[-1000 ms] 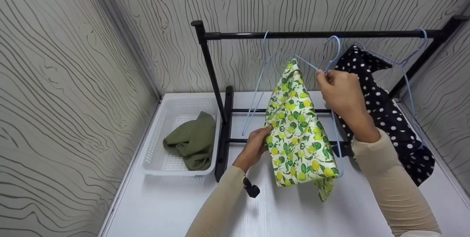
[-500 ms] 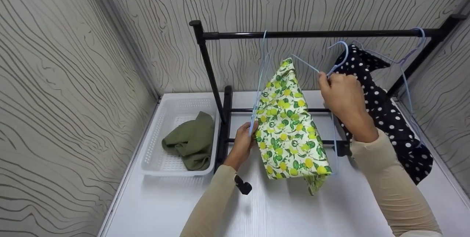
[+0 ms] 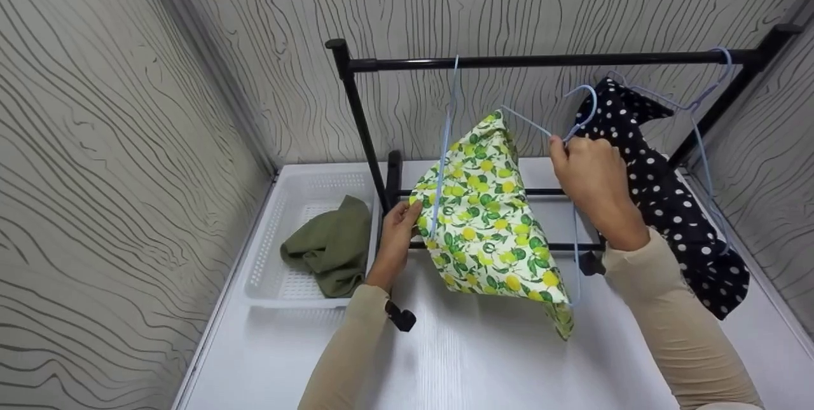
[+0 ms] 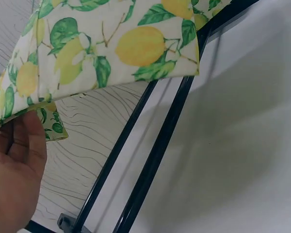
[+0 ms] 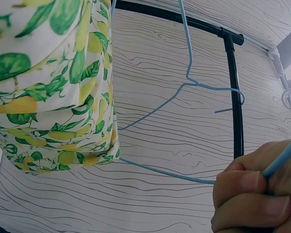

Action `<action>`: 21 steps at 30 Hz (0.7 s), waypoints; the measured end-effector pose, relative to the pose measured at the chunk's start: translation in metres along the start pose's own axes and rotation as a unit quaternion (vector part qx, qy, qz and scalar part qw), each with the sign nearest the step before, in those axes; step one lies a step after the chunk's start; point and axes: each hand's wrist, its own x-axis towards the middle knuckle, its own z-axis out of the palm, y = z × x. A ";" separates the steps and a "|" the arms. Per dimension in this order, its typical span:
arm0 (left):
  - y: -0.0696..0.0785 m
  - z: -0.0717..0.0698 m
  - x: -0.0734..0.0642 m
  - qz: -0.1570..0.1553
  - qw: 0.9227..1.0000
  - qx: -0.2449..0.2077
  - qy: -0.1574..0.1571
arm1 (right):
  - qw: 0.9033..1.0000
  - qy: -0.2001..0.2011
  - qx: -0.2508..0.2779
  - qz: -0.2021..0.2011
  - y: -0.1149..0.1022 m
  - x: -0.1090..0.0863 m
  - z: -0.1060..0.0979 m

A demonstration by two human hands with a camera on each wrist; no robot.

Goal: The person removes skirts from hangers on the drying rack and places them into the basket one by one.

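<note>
A white cloth printed with yellow lemons and green leaves (image 3: 489, 219) drapes over a light blue hanger (image 3: 595, 105). My right hand (image 3: 594, 187) grips this hanger just below its hook, which is off the bar and lower than it. In the right wrist view, curled fingers (image 5: 252, 204) wrap the blue hanger. My left hand (image 3: 397, 232) pinches the cloth's left edge between thumb and fingers, pulling it out to the left. The left wrist view shows the lemon cloth (image 4: 97, 53) spread above that hand (image 4: 17, 170). A second blue hanger (image 3: 443, 162) hangs from the bar, overlapping the cloth's left part.
A black garment rack (image 3: 534, 61) spans the back. Black polka-dot fabric (image 3: 661, 206) hangs at the right on a purplish-blue hanger (image 3: 706, 92). At the left, a white perforated basket (image 3: 264, 257) holds an olive-green cloth (image 3: 337, 248). Patterned walls (image 3: 286, 16) enclose the white table (image 3: 458, 359).
My left hand has moved left, drawing the cloth's edge outward so it fans wider, behind the second hanger. The right-hand hanger's hook has come off the bar and dropped lower.
</note>
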 end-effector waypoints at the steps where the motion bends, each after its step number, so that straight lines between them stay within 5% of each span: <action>1: 0.001 -0.001 0.000 0.004 1.000 0.004 0.003 | 1.000 -0.001 0.001 0.002 0.001 -0.001 0.001; 12: 0.011 -0.014 -0.001 0.055 0.997 0.050 0.022 | 1.000 -0.016 0.003 0.024 0.009 -0.004 0.004; 21: 0.020 -0.024 -0.004 0.085 0.995 0.043 0.026 | 0.999 -0.025 0.001 0.039 0.012 -0.005 0.007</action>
